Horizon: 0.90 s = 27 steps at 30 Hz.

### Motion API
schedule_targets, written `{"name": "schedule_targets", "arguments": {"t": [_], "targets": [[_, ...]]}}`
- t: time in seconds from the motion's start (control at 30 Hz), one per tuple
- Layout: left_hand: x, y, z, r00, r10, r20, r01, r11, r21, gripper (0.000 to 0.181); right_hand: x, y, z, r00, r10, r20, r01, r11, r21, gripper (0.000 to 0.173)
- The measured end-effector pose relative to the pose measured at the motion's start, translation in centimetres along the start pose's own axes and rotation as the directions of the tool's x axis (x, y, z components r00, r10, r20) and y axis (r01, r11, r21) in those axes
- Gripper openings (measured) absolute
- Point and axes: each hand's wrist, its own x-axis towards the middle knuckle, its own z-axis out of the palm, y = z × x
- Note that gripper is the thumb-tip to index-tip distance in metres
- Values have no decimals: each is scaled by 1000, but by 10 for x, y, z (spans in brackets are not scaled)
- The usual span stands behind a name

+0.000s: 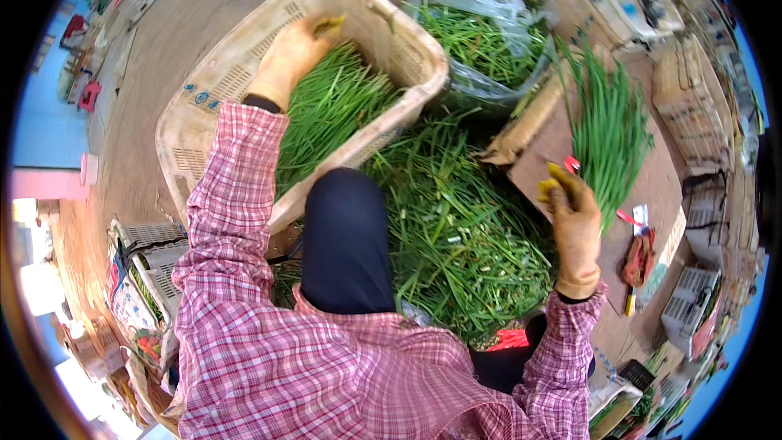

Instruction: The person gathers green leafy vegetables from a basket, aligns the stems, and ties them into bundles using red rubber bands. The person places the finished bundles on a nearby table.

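My left hand (296,52), in a pale glove with yellow fingertips, reaches into a large off-white plastic crate (400,110). It is over a pile of long green chives or similar leafy stalks (342,104); whether it grips any is hidden. My right hand (574,226), gloved the same way, is beside a bunch of green stalks (611,128) on a brown board (544,159). Its yellow fingertips are slightly apart and nothing shows between them. A red strip (626,217) sticks out from beside the bunch.
Loose green trimmings (464,226) heap between the crate and the board. Behind them stands a clear plastic bag (489,85) of cut greens. A red-brown cloth-like item (638,260) and a yellow-handled tool (629,302) lie on the board. My dark-clad knee (348,238) is against the crate.
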Motion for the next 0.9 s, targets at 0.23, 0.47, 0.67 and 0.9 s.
{"name": "schedule_targets", "arguments": {"t": [0.23,0.47,0.67,0.9], "targets": [[-32,-143,76,896,-379,229,387,922,12,34,92,-28,163,879,-445,170,446,894,36,40],[12,-233,200,869,-483,108,449,861,239,82,143,-12,244,701,-625,344,712,645,-277,40],[4,-163,248,868,-332,368,243,933,266,123,141,-22,254,745,-556,369,667,643,-376,42],[39,-158,268,855,-377,358,240,897,370,58,140,-20,257,740,-578,344,672,620,-405,44]]}}
